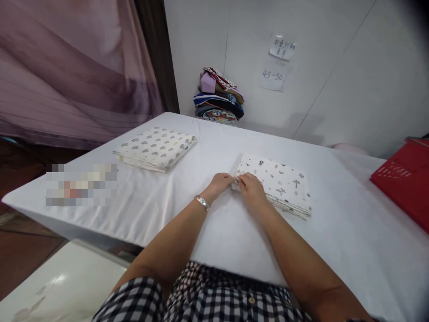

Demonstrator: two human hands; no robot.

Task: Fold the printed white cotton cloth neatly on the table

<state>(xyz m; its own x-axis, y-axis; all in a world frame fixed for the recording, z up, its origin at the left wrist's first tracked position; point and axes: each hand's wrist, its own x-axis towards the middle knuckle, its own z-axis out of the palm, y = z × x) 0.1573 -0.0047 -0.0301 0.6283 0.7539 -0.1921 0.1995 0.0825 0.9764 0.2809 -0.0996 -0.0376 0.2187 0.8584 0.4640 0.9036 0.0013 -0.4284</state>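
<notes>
Centrally, a folded white cloth with small dark prints (278, 183) is laid flat on the white-covered table (174, 210), its long axis running from the near left corner away toward the right. That near left corner is pinched between both hands: the left hand (219, 184) is closed on it from the left, the right hand (252, 190) from just beside it on the right, fingertips meeting at the cloth's edge, so the bulk of the cloth lies to the right of and beyond the grip. Both hands are about equally near; the right forearm lies alongside the cloth's near edge. A metal bracelet (202, 202) is worn on the left wrist. Further left, well apart, a second folded cloth with grey prints (156, 149) is set down flat. At the table's far edge, against the wall, a stack of mixed coloured fabrics (218, 97) is kept, with paper notes (278, 62) fixed above to its right. A red object (407, 176) is seen at the right margin.
</notes>
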